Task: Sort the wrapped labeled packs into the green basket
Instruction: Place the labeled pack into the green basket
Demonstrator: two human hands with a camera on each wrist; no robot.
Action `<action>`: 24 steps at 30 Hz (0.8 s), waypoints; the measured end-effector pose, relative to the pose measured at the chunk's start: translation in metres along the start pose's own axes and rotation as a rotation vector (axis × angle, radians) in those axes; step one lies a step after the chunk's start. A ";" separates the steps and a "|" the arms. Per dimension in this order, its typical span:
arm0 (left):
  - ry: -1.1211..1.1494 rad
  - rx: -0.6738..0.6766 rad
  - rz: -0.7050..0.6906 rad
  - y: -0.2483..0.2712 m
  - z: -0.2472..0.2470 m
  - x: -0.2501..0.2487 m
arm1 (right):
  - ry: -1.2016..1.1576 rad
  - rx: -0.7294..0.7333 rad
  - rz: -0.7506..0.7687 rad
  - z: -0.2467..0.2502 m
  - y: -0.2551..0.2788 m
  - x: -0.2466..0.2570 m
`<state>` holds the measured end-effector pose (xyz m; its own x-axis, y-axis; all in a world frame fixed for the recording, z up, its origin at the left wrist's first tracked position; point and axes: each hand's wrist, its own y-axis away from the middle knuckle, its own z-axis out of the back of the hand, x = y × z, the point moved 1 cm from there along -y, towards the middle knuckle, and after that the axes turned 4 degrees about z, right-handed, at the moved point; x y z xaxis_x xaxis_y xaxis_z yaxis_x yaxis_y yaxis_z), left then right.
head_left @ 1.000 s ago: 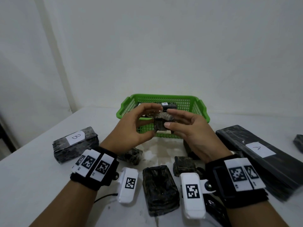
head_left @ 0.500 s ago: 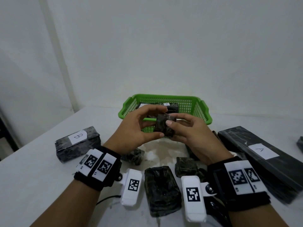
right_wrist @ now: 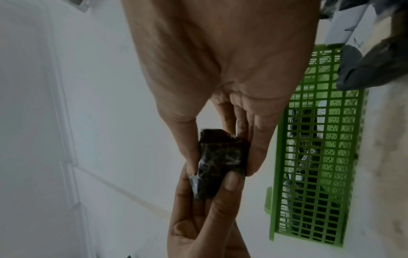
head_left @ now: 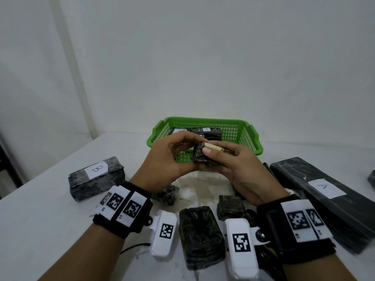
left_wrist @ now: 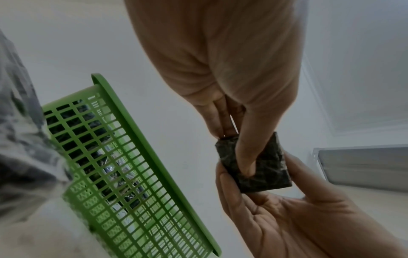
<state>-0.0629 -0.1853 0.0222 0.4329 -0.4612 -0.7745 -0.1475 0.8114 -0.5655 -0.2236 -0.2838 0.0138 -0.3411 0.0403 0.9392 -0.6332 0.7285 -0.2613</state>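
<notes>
1. Lying at 9 o'clock from the hands, the pack marked B (head_left: 95,175) sits on the table (head_left: 36,220), its label facing up so it reads at a glance
2. Left hand (head_left: 168,159) pinches the small wrapped pack (head_left: 203,157), thumb on one face, fingers (left_wrist: 217,122) behind
3. Right hand (head_left: 241,171) grasps the same pack from the opposite side; holding it up between both hands likely serves to find its label
4. Green basket (head_left: 251,134) stands at 12 o'clock, just beyond the pack, already holding labelled packs
5. Long pack marked A (head_left: 324,187) lies at 3 o'clock, unsorted
</notes>
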 end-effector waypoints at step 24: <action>0.174 0.061 -0.001 -0.002 0.007 0.007 | -0.034 0.100 -0.160 0.000 0.007 0.013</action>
<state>-0.0528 -0.1873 0.0194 0.2722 -0.5124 -0.8144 -0.0903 0.8290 -0.5518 -0.2326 -0.2785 0.0246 -0.2528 -0.0953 0.9628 -0.7466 0.6521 -0.1315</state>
